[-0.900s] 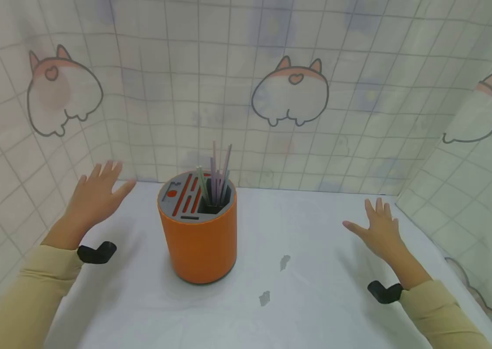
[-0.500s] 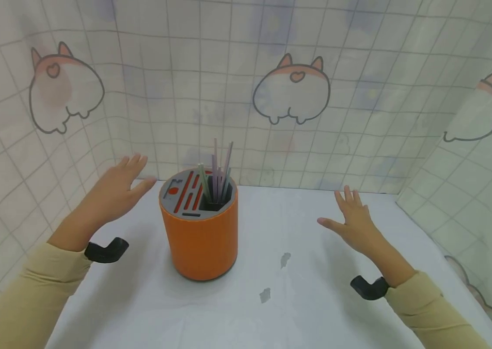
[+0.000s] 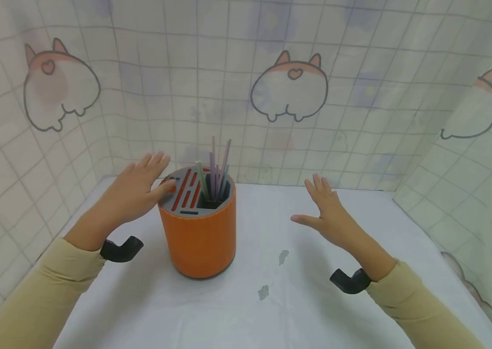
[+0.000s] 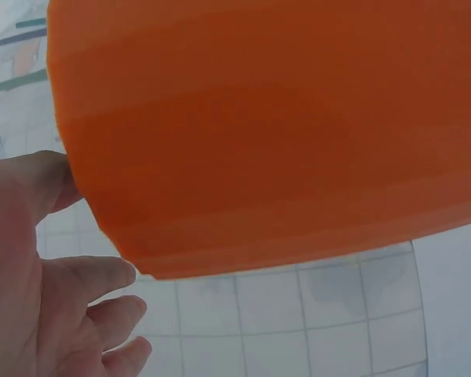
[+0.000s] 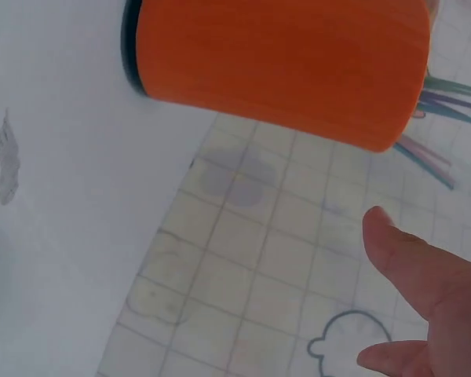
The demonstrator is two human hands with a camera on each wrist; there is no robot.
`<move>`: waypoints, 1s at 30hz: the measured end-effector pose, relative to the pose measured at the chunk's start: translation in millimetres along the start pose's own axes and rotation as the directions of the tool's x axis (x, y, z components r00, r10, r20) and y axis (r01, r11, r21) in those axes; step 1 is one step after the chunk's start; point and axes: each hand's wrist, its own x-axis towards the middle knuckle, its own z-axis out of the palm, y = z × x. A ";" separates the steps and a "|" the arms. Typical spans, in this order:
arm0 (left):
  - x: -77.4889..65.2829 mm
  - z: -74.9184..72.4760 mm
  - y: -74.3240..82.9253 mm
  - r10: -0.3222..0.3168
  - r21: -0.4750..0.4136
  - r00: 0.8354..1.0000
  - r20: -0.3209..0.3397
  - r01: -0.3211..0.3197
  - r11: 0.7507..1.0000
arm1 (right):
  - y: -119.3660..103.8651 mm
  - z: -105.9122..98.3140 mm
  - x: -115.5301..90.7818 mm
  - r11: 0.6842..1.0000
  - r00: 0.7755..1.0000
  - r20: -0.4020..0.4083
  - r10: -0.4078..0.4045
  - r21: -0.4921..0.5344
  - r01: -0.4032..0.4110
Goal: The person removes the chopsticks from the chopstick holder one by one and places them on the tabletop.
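An orange round knife block (image 3: 199, 245) with a grey slotted top (image 3: 180, 206) stands upright left of the middle of the table. Several thin pastel sticks (image 3: 214, 182) poke up from its square opening. At its upper left is my left hand (image 3: 132, 196), fingers straight and spread. In the head view the thumb overlaps the edge of the grey top; whether it touches cannot be told. The block's orange side (image 4: 259, 141) fills much of the left wrist view. Well to the right of the block, my right hand (image 3: 328, 218) hovers over the table with spread fingers, holding nothing.
A white-covered table (image 3: 228, 320) bears two small grey marks (image 3: 283, 257). Behind it and along both sides hangs a gridded cloth (image 3: 368, 145) with cartoon animal prints (image 3: 289, 91). A black band piece (image 3: 122, 249) sits at the left wrist, another (image 3: 350, 281) at the right.
My left hand has moved right, up to the knife block's rim. My right hand has moved left, closer to the block. The block and sticks have stayed in place.
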 end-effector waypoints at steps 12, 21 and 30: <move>5.2 6.1 14.5 0.071 0.007 0.997 0.014 -0.072 0.997 | -38.8 3.3 3.0 0.998 0.997 0.027 -0.068 0.004 0.067; 10.8 10.0 25.6 0.120 -0.004 0.991 0.051 -0.120 0.993 | -69.6 7.7 10.6 0.990 0.990 0.039 -0.136 0.052 0.134; 13.2 13.5 28.4 0.164 -0.091 0.983 0.079 -0.157 0.983 | -87.6 14.4 17.1 0.981 0.984 0.027 -0.177 0.079 0.175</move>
